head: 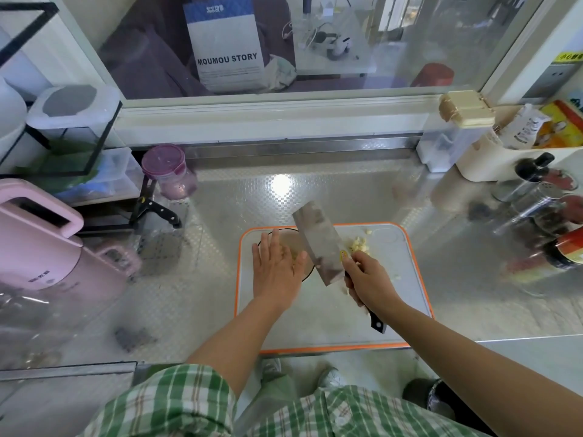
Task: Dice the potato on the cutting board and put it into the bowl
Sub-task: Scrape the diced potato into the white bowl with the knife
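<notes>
The table (220, 200) carries the cutting board (315, 316) beneath both grips. The bowl (290, 239) sits under the flat, open left grip (277, 272), likely to catch pieces swept off the cleaver (318, 244); the right grip (367, 279) clasps its handle, potato dice (358, 246) just beyond.

Home kitchen: steel counter (315, 190), spice jars (536, 197), pink kettle (47, 247).
</notes>
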A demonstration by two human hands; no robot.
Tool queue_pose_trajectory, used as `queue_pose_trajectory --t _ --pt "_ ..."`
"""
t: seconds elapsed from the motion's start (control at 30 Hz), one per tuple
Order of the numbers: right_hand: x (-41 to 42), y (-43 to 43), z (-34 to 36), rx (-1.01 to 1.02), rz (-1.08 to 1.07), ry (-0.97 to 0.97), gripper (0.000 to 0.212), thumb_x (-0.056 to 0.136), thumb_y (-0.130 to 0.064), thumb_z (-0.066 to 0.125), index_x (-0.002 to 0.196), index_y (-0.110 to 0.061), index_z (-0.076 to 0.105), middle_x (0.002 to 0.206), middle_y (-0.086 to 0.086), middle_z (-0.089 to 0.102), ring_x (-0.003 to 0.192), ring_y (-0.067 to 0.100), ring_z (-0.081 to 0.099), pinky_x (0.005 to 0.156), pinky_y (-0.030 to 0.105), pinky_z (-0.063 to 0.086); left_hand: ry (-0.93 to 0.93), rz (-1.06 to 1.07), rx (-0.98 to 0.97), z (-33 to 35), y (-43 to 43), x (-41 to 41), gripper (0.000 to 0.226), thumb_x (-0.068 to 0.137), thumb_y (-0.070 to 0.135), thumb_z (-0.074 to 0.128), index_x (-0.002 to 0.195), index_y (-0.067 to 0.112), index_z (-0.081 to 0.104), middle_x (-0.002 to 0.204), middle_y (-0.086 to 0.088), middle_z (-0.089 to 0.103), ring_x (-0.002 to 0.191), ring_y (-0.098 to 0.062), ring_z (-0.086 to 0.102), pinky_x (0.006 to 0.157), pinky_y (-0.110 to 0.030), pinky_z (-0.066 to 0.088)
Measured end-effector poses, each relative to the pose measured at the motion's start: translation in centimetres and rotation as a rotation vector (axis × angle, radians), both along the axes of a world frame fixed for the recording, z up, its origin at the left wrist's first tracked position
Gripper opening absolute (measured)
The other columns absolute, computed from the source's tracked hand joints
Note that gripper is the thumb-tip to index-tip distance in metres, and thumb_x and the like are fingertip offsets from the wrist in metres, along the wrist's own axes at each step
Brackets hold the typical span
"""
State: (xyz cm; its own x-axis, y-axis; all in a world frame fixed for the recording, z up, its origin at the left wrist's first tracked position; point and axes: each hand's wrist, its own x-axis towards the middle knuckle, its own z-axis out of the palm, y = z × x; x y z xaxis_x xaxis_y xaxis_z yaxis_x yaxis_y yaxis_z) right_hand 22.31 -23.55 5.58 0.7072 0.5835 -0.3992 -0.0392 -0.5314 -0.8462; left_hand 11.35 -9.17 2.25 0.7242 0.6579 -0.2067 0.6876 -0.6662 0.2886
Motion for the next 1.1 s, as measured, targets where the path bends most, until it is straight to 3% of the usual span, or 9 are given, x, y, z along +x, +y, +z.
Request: queue_pose_trajectory --t 0.2,0.43,0.6,0.7,0.73,0.8,0.87,0.97,1.1 --pt "-0.1 1.9 0.6 0.099 -0.141 0.153 0.027 0.102 -0.026 0.043 0.080 -0.010 0.043 0.062 0.006 0.050 0.043 0.017 0.042 0.041 0.028 0.036 -0.305 -0.203 0.011 1.1 -1.0 -1.5 0.068 0.092 0.060 -0.006 0.150 0.038 0.024 0.160 -0.008 0.002 0.145 -0.022 -0.007 0.119 -0.040 -0.003" --pt "-0.4 2.9 0.9 0.117 -0.155 0.173 0.025 0.102 -0.027 0.042 0.084 -0.010 0.043 0.064 0.007 0.050 0.043 0.016 0.043 0.040 0.025 0.036 -0.120 -0.173 0.020 0.7 -1.0 -1.9 0.112 0.065 0.067 -0.041 0.154 0.023 0.012 0.160 -0.008 -0.012 0.145 -0.024 -0.020 0.116 -0.036 -0.016" --pt "-0.4 2.6 0.7 0.095 -0.132 0.147 0.026 0.102 -0.028 0.042 0.085 -0.009 0.044 0.065 0.007 0.051 0.044 0.017 0.044 0.041 0.027 0.037 -0.170 -0.129 -0.031 0.9 -1.0 -1.8 0.090 0.085 0.065 -0.009 0.142 0.018 0.042 0.160 -0.007 0.005 0.147 -0.025 -0.006 0.120 -0.037 -0.003" --pt "0.0 2.1 0.7 0.118 -0.175 0.154 0.029 0.102 -0.032 0.043 0.081 -0.011 0.043 0.063 0.006 0.050 0.044 0.016 0.042 0.041 0.027 0.036 -0.291 -0.093 0.007 0.3 -0.5 -1.5 0.034 0.094 0.023 0.043 0.123 0.013 0.057 0.149 -0.005 0.032 0.141 -0.022 0.021 0.111 -0.027 0.028" --pt "0.2 1.8 0.8 0.124 -0.193 0.153 0.030 0.102 -0.032 0.044 0.081 -0.011 0.043 0.063 0.006 0.050 0.043 0.016 0.042 0.040 0.026 0.036 -0.341 -0.057 -0.050 0.6 -0.4 -1.4 0.033 0.089 0.012 0.052 0.121 0.017 0.058 0.141 0.002 0.040 0.134 -0.016 0.032 0.103 -0.017 0.034" --pt "0.7 1.2 1.0 0.116 -0.216 0.135 0.030 0.102 -0.033 0.043 0.082 -0.010 0.044 0.063 0.007 0.049 0.042 0.014 0.041 0.037 0.024 0.035 -0.385 0.069 -0.232 1.5 -0.3 -1.0 0.030 0.085 0.009 0.055 0.112 0.023 0.061 0.120 0.010 0.054 0.110 -0.010 0.050 0.083 -0.009 0.040" --pt "1.0 0.5 1.0 0.092 -0.228 0.126 0.031 0.102 -0.033 0.043 0.081 -0.011 0.044 0.064 0.008 0.050 0.042 0.015 0.041 0.037 0.024 0.035 -0.398 0.062 -0.187 1.6 0.0 -0.5 0.023 0.086 0.003 0.055 0.102 0.016 0.065 0.114 0.004 0.055 0.096 -0.010 0.049 0.072 -0.008 0.038" --pt "1.3 -0.4 0.8 0.072 -0.226 0.131 0.030 0.102 -0.031 0.043 0.081 -0.011 0.043 0.064 0.008 0.050 0.044 0.016 0.040 0.040 0.027 0.036 -0.374 0.036 -0.120 1.1 0.4 0.1 0.023 0.080 -0.005 0.061 0.095 0.010 0.069 0.117 -0.001 0.052 0.100 -0.014 0.049 0.076 -0.016 0.037" --pt "1.1 -0.8 0.6 0.058 -0.216 0.136 0.027 0.102 -0.029 0.042 0.084 -0.009 0.045 0.065 0.007 0.051 0.045 0.016 0.041 0.041 0.028 0.037 -0.328 0.047 -0.142 0.6 0.6 0.7 0.020 0.084 0.011 0.065 0.104 0.009 0.068 0.116 -0.004 0.057 0.103 -0.020 0.052 0.080 -0.020 0.035"
